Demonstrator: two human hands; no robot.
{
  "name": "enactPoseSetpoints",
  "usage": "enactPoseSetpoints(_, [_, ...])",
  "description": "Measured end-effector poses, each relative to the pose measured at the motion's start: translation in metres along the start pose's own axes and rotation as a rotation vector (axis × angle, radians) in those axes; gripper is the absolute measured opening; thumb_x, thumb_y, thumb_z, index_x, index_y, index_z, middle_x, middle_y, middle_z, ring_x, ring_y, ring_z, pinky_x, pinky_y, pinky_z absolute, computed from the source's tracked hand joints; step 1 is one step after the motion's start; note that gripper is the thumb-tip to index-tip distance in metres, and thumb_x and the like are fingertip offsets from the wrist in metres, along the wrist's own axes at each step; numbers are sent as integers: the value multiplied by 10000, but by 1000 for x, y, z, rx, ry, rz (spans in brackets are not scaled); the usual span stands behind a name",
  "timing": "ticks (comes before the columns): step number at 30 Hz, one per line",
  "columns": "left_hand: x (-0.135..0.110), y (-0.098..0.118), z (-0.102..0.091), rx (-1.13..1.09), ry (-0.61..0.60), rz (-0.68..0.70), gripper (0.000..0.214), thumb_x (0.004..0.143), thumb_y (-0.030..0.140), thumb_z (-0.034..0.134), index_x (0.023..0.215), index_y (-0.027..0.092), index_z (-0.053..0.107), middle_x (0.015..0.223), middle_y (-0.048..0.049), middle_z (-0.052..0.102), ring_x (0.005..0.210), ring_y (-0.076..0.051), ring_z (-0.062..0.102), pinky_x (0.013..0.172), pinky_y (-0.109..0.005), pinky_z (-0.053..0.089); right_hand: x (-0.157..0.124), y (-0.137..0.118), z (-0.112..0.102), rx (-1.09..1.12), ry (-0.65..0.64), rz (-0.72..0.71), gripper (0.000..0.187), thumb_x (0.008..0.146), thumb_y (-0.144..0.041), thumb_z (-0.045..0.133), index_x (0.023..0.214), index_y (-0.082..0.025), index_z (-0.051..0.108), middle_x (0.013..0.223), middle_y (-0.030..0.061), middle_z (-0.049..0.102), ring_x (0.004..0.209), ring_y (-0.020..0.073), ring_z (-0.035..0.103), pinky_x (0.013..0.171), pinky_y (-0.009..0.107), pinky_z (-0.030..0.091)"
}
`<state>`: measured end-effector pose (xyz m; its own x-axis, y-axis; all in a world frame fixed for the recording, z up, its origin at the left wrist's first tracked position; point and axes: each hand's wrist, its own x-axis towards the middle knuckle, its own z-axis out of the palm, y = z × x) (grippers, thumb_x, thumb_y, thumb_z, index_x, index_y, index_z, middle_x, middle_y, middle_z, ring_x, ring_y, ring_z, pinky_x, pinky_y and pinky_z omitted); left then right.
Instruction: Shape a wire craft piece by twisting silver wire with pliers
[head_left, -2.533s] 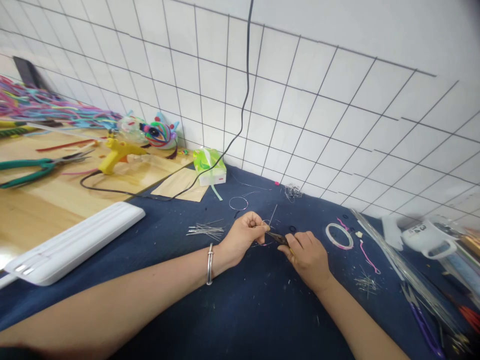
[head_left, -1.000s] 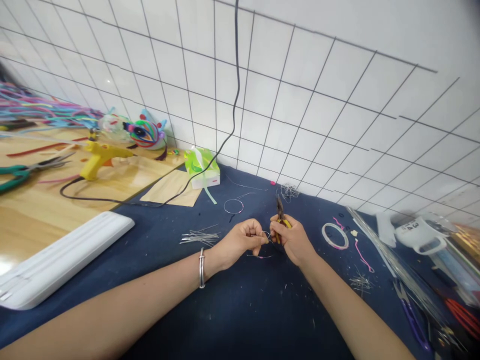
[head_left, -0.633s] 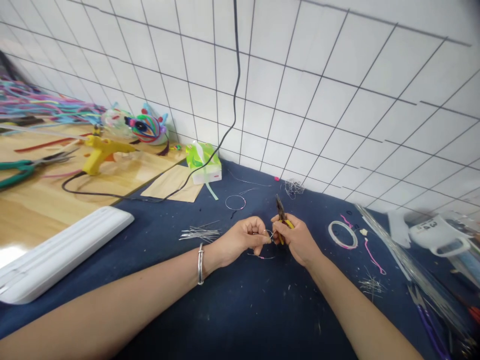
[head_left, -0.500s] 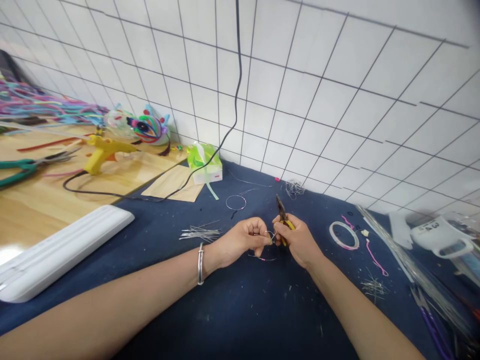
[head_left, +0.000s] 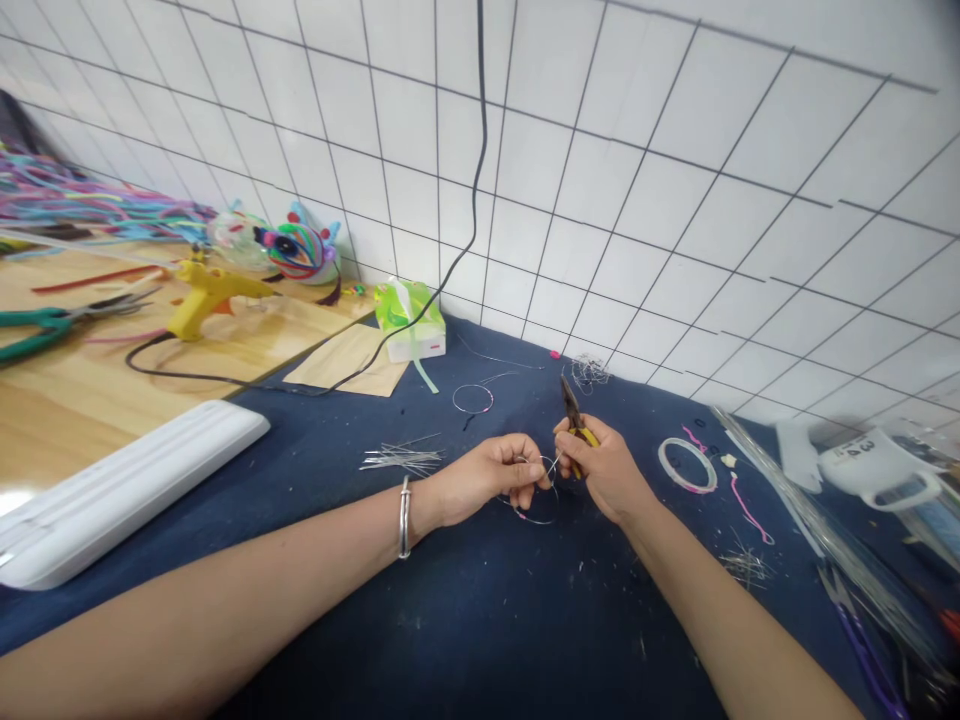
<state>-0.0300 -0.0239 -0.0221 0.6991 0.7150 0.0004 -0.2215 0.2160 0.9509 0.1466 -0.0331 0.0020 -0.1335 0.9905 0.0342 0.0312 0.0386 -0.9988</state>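
Observation:
My left hand (head_left: 514,472) pinches a thin wire ring (head_left: 541,521) that hangs below the fingers, with a small pink mark on it. Close on its right, my right hand (head_left: 592,455) is closed around yellow-handled pliers (head_left: 571,405), whose dark jaws point up and away from the ring. The thumb and finger of that hand also seem to pinch a wire end at the ring. A second wire ring (head_left: 472,399) with pink marks lies flat on the dark blue cloth beyond my hands. Left of them rests a bundle of short straight wires (head_left: 401,458).
A white bar-shaped device (head_left: 135,490) lies at left, near a yellow glue gun (head_left: 206,300) and green-handled pliers (head_left: 45,325) on wood. A tissue box (head_left: 411,325) stands by the wall. At right are a white coil (head_left: 686,487), long clear rods (head_left: 810,490) and purple-handled scissors (head_left: 862,640).
My right hand and the pliers have shifted slightly right and up, away from my left hand. More of the wire ring shows below my left fingers.

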Motion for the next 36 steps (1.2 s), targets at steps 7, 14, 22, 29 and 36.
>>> enactPoseSetpoints(7, [2,-1,0,-8,48,15,186,714,241,635,757,129,494,807,-38,617,559,-66,553,554,-207,413,0,-2,1,-41,15,-9,208,751,-359,572,867,-192,529,634,-38,485,510,78,450,501,227,385])
enactPoseSetpoints(14, [1,0,1,-4,48,22,193,705,212,640,787,138,481,771,-22,614,496,-56,536,504,-201,417,0,-1,2,-87,42,-24,195,758,-354,561,861,-191,530,621,-37,481,523,82,456,505,225,385])
enactPoseSetpoints(22, [1,0,3,73,76,54,186,729,239,620,794,140,477,702,-2,595,500,-57,534,498,-195,411,-1,-2,4,-129,78,9,209,756,-372,552,861,-193,535,599,-39,471,514,86,450,479,224,391])
enactPoseSetpoints(29, [0,2,5,105,91,74,167,747,245,601,784,135,480,665,4,581,511,-63,538,503,-194,405,-1,-1,2,-94,77,50,260,733,-392,564,873,-174,548,608,-33,467,516,83,445,470,219,402])
enactPoseSetpoints(36, [2,-1,4,41,122,92,160,732,212,611,777,130,481,733,-22,611,505,-57,526,515,-200,406,0,1,2,-59,113,72,349,705,-429,596,950,-184,562,721,1,534,599,100,497,502,220,412])
